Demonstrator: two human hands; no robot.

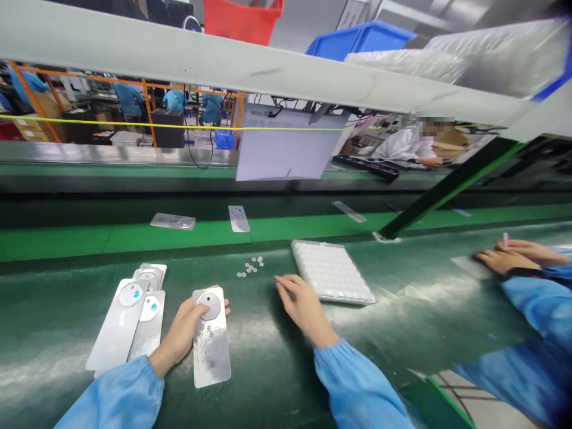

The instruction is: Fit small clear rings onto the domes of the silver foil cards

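My left hand (pixel 179 330) grips a silver phone back cover (pixel 211 351), thumb on the round white ring area near its top and fingertips showing past its right edge. The cover is upright in view, with grey smudges on its lower half. My right hand (pixel 306 310) is just above the bench, thumb and index tips close together in a pinch; anything between them is too small to make out. Several small white rings (pixel 251 268) lie loose to the left of its fingertips. A white tray of rounded cells in clear wrap (pixel 333 271) lies beyond the right hand.
More silver covers (pixel 118 325) overlap in a pile left of my left hand. Single covers (pixel 239 218) lie on the bright green strip (pixel 286 229). A green post (pixel 447 185) rises at right. A co-worker's hands (pixel 518 256) are at the far right. A shelf (pixel 286 65) crosses above.
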